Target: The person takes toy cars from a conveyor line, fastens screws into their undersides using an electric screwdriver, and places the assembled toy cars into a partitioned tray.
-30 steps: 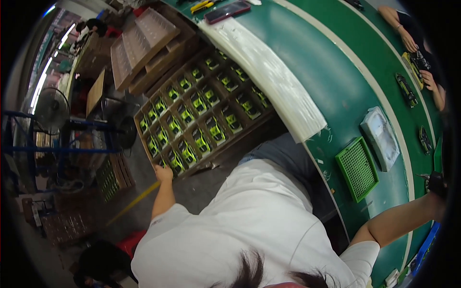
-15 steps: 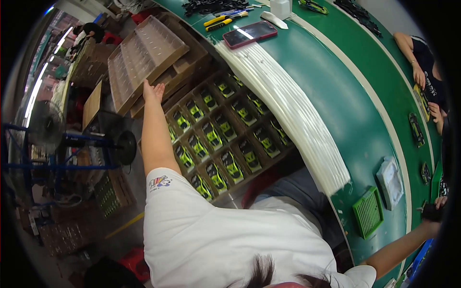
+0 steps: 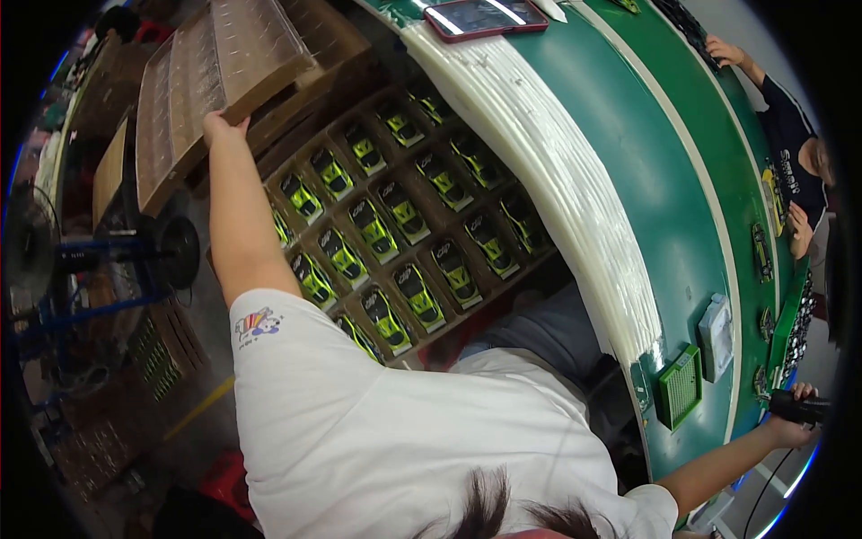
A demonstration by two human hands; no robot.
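Note:
My left arm reaches out to a clear-topped brown compartment tray (image 3: 193, 81) at the upper left. My left hand (image 3: 226, 130) is closed on the tray's near edge, with the fingertips partly hidden. Below and right of this hand lies a brown partitioned box (image 3: 359, 184) with several black and bright-green toy cars (image 3: 368, 229) in its compartments. At the far right, my right hand (image 3: 790, 433) is wrapped around a black cylindrical tool (image 3: 799, 409) that looks like an electric screwdriver. Its tip points toward the green bench.
Long white strips (image 3: 539, 144) line the near edge of the green bench (image 3: 620, 198). On it are a phone (image 3: 485, 16), a green slotted tray (image 3: 681, 386) and a pale-blue container (image 3: 716, 337). Another person (image 3: 795, 153) works opposite. A black fan (image 3: 175, 251) stands at left.
My left hand has gone from spread fingers beside the tray to a hold on its edge. The view has shifted, and more of my right hand and its tool shows. The person opposite has reached farther away.

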